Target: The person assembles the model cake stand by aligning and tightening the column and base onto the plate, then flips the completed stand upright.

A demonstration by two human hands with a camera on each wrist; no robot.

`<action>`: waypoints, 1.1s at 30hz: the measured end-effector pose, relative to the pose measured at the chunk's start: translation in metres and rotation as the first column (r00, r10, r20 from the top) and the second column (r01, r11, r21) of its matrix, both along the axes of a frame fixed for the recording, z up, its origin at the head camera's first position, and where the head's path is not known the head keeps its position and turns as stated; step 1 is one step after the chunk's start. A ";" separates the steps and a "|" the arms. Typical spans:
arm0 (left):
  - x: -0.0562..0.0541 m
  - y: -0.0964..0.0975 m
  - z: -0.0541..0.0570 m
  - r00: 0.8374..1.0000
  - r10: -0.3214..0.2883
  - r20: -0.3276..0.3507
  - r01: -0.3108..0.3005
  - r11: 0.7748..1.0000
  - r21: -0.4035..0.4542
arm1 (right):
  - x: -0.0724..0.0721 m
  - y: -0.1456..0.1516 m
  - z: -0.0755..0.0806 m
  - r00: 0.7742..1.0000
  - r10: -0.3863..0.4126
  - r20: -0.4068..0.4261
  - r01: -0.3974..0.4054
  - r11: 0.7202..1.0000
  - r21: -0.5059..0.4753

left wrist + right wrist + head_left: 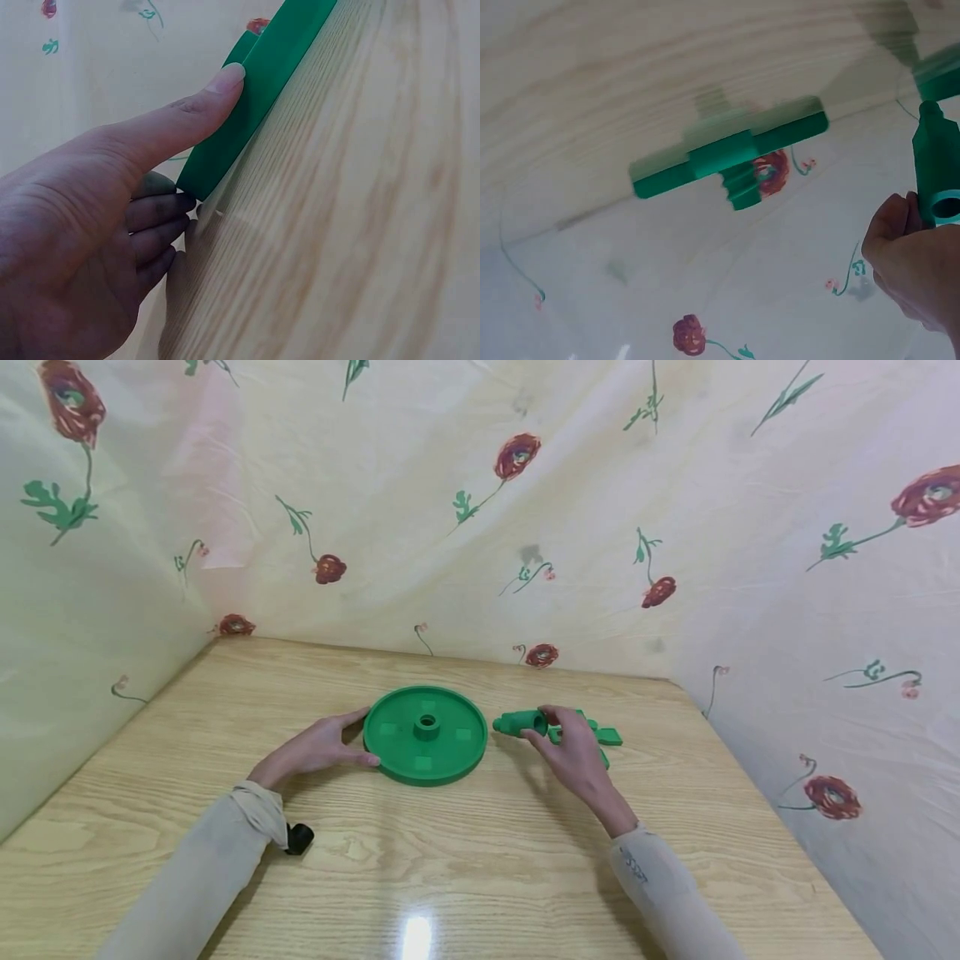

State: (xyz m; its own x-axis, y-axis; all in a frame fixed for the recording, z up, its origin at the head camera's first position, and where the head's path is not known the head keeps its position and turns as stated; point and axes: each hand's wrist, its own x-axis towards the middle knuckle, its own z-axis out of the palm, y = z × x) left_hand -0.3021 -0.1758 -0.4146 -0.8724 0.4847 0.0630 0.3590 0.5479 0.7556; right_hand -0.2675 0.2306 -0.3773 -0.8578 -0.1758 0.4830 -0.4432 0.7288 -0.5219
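Note:
A round green disc (459, 758) with a raised rim and a hollow central hub lies on the table. My left hand (322, 748) touches its left rim, thumb and fingers spread apart; the left wrist view shows the thumb along the disc's side (259, 94) and fairly straight fingers at its edge. Between thumb and fingers, my right hand (576, 758) pinches a hollow green tapered tube (516, 722), just right of the disc. Its narrow tip points left and its open end right. Partly hidden behind that hand is a green cross-shaped piece (610, 737); its ridged stem (742, 187) shows in the right wrist view.
All the parts are on a light wooden table (450, 860). A flower-patterned cloth (420, 510) rises along its back and sides. A small black object (300, 838) sits by the left sleeve.

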 end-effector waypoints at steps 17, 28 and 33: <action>-0.001 0.001 -0.001 1.000 -0.006 -0.011 0.006 1.000 -0.001 | -0.015 -0.053 0.016 0.986 0.118 -0.119 -0.127 0.990 -0.064; -0.002 0.000 -0.001 1.000 -0.004 -0.011 0.004 1.000 0.004 | -0.028 -0.083 0.021 0.979 0.179 -0.097 -0.189 0.976 -0.107; -0.001 -0.001 -0.002 1.000 0.010 -0.002 -0.010 1.000 0.013 | -0.032 -0.094 0.019 0.976 0.191 -0.103 -0.202 0.973 -0.107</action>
State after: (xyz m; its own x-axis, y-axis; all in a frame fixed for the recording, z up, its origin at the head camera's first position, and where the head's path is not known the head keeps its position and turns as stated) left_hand -0.3028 -0.1763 -0.4162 -0.8771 0.4750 0.0716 0.3554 0.5414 0.7620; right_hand -0.2990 0.1364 -0.3579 -0.7630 -0.2745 0.5852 -0.6218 0.5590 -0.5485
